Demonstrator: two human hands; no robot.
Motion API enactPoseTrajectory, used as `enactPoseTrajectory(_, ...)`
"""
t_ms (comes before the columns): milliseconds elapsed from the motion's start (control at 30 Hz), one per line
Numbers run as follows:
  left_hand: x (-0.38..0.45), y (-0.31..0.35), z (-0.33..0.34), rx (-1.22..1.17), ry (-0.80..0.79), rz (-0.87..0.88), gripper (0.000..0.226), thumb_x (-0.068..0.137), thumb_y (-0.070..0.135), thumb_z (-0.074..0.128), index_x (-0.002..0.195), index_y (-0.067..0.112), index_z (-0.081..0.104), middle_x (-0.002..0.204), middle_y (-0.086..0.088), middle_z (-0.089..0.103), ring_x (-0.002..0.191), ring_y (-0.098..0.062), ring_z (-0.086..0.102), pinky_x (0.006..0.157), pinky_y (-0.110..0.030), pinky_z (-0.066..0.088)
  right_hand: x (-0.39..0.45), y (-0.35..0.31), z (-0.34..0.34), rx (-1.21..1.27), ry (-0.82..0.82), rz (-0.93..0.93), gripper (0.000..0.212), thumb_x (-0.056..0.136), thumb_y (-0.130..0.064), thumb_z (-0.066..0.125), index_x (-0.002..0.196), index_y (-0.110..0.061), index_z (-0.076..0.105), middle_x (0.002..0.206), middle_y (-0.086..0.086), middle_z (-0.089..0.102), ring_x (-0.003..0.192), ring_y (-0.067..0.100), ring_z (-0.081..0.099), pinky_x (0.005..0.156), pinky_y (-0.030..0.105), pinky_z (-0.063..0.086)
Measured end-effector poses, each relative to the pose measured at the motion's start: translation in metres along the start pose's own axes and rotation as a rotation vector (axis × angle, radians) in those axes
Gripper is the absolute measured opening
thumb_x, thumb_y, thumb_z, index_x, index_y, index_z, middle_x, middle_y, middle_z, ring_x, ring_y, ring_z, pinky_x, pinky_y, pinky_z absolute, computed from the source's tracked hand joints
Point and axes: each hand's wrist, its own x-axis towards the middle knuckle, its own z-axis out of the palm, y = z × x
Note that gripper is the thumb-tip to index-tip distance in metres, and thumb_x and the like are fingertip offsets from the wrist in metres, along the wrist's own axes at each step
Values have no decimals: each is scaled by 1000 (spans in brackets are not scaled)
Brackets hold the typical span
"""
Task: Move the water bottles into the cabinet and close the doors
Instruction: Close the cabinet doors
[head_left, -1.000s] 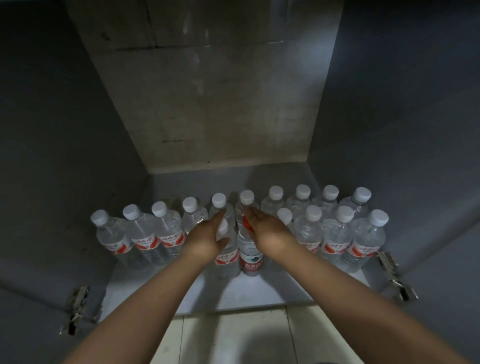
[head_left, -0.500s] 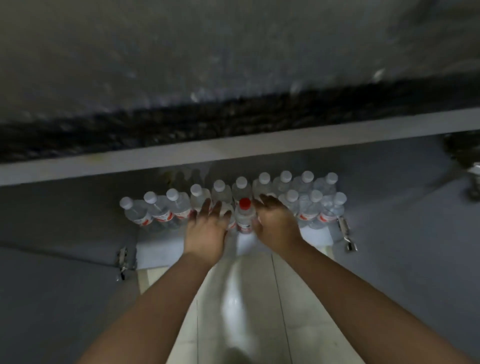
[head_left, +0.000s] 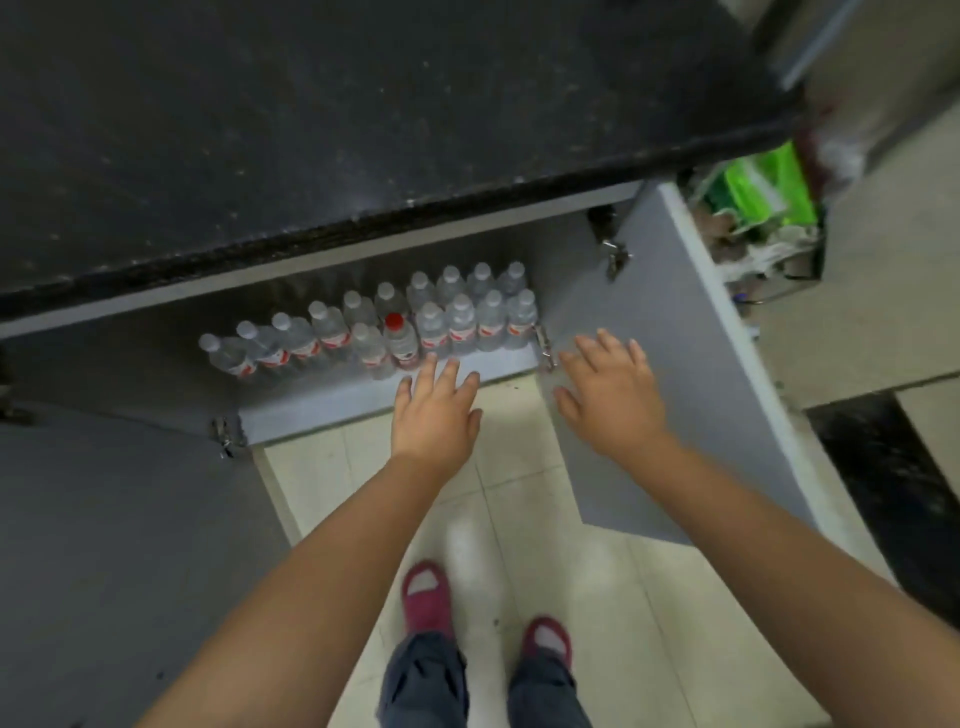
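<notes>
Pale floor tiles (head_left: 524, 499) lie below. Left hand (head_left: 435, 410) and right hand (head_left: 609, 395) hover empty, fingers spread, before the open cabinet (head_left: 374, 395). Farther in, water bottles (head_left: 457, 325) stand in rows under a dark countertop (head_left: 311, 130); both doors (head_left: 670, 374) stand open.

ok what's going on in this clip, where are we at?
A person stands at an open cabinet under a dark countertop. The water bottles are lined up in rows on the cabinet floor, one with a red cap among the white ones. Both hands are empty with fingers spread: the left hand hovers at the cabinet's front edge, the right hand is over the inner face of the right door. Both doors are open, so closing them is what's left.
</notes>
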Motion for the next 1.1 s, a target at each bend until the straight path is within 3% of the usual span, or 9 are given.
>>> enactPoseTrajectory(200, -47, 76, -20, 15, 116, 72, 55, 100, 36, 29, 150, 20, 9, 161, -5, -4, 148, -24, -9, 121, -43, 4, -88, 76, -69, -32, 267, -140, 44, 74, -34, 51, 97, -3, 72, 112, 24, 69, 108, 49, 61, 80, 66, 48)
enactPoseTrajectory(267, -59, 91, -23, 29, 113, 85, 57, 100, 36, 30, 150, 19, 8, 160, -7, -6, 148, -25, -10, 121, -44, 3, -113, 91, -75, -30, 137, -47, 50, 79, -37, 59, 119, -6, 62, 138, 24, 50, 130, 50, 40, 97, 70, 34)
enactPoseTrajectory(333, -73, 101, -22, 43, 102, 84, 57, 100, 36, 31, 150, 18, 9, 160, -9, -6, 148, -26, -10, 121, -46, 4, -134, 103, -63, 52, -125, 43, 66, 87, -37, 60, 144, -15, 33, 159, 16, 6, 146, 38, 3, 116, 59, 12)
enactPoseTrajectory(433, -90, 103, -16, 74, 83, 67, 57, 100, 37, 30, 150, 19, 9, 160, -10, -6, 148, -29, -10, 120, -48, 4, -151, 100, -48, 331, -205, 67, 73, 92, -32, 56, 149, -15, 15, 157, 10, -21, 148, 24, -10, 122, 36, 11)
enactPoseTrajectory(533, -108, 91, -11, 103, 62, 24, 56, 100, 37, 30, 149, 18, 10, 160, -11, -7, 147, -31, -10, 120, -48, 5, -155, 80, -38, 413, -148, 41, 77, 88, -45, 51, 149, -13, 16, 157, 13, -19, 142, 24, -24, 123, 44, 7)
enactPoseTrajectory(667, -132, 56, -5, 85, 39, -67, 56, 100, 37, 29, 150, 18, 10, 160, -12, -9, 147, -33, -12, 120, -48, 3, -150, 26, -31, 251, -136, -120, 92, 68, -66, 18, 148, -19, 23, 158, 11, -17, 127, 22, -37, 116, 45, -14)
enactPoseTrajectory(867, -169, -47, -20, 124, 77, -231, 54, 100, 38, 28, 149, 20, 15, 160, -10, -6, 147, -29, -12, 121, -47, 1, -104, -65, -34, 72, -102, -279, 74, 89, -61, 30, 148, -18, 21, 161, 8, -2, 144, 31, -22, 105, 39, -24)
enactPoseTrajectory(967, -196, -122, -37, 188, 152, -209, 50, 96, 43, 28, 141, 24, 39, 158, -9, 18, 147, -34, 7, 118, -53, 12, -76, -107, -37, 71, -90, -237, 68, 93, -55, 34, 149, -19, 18, 161, 7, 3, 146, 31, -14, 114, 43, -18)
enactPoseTrajectory(1100, -225, -213, -51, 332, 123, -163, 72, 95, 53, 9, 108, 20, 72, 123, -14, 66, 118, -46, 55, 101, -58, 39, -48, -141, -34, 64, -22, -145, 76, 84, -60, 23, 148, -20, 21, 160, 5, 12, 148, 30, -3, 119, 49, -9)
